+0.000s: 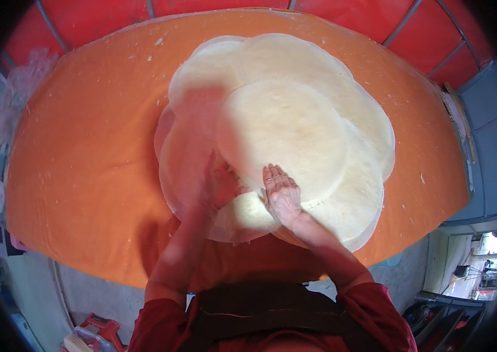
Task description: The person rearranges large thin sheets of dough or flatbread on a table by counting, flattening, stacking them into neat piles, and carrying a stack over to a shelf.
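Thin, pale rounds that look like flatbread or rolled dough sheets overlap in a wide rosette (279, 53) before me. On top lies one more round sheet (292, 127), toward the right of the middle. My right hand (283, 193) rests flat at the near edge of this top sheet, fingers straight and side by side, gripping nothing. Beside that sheet's near left edge, in shadow, is my left hand (225, 182), its fingers spread and no object seen in it. Reddish shade covers the rosette's left part, and my forearms hide some of its near rim.
An orange cloth (86, 154) covers the broad table beneath the rounds, with pale scraps scattered over it. Red panels (341, 17) stand along the far side. Clear plastic sheeting (24, 92) hangs at the left. A red plastic object (101, 330) sits on the floor, lower left.
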A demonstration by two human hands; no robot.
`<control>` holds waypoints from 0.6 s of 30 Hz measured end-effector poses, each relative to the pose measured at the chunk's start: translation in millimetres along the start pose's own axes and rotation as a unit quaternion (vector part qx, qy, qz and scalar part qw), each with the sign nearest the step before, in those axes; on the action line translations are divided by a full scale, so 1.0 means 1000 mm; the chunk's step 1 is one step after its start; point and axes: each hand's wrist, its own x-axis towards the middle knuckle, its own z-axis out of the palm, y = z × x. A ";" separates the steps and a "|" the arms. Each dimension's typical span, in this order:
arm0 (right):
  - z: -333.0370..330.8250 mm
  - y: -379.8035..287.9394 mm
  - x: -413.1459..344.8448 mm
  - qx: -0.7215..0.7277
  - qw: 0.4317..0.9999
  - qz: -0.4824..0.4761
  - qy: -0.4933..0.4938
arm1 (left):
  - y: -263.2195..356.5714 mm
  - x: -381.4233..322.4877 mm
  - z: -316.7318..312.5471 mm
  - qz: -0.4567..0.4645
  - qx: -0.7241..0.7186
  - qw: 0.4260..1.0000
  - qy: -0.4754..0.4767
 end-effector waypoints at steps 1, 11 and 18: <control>-0.008 -0.011 0.006 0.077 0.996 0.033 0.030 | -0.001 0.000 -0.009 0.006 -0.018 0.999 -0.049; -0.054 0.184 0.053 0.536 0.796 0.279 0.036 | -0.069 -0.005 0.048 0.007 0.149 0.970 0.191; -0.212 0.164 0.079 -0.030 0.998 0.051 0.014 | -0.097 0.009 0.003 0.020 0.228 0.949 0.218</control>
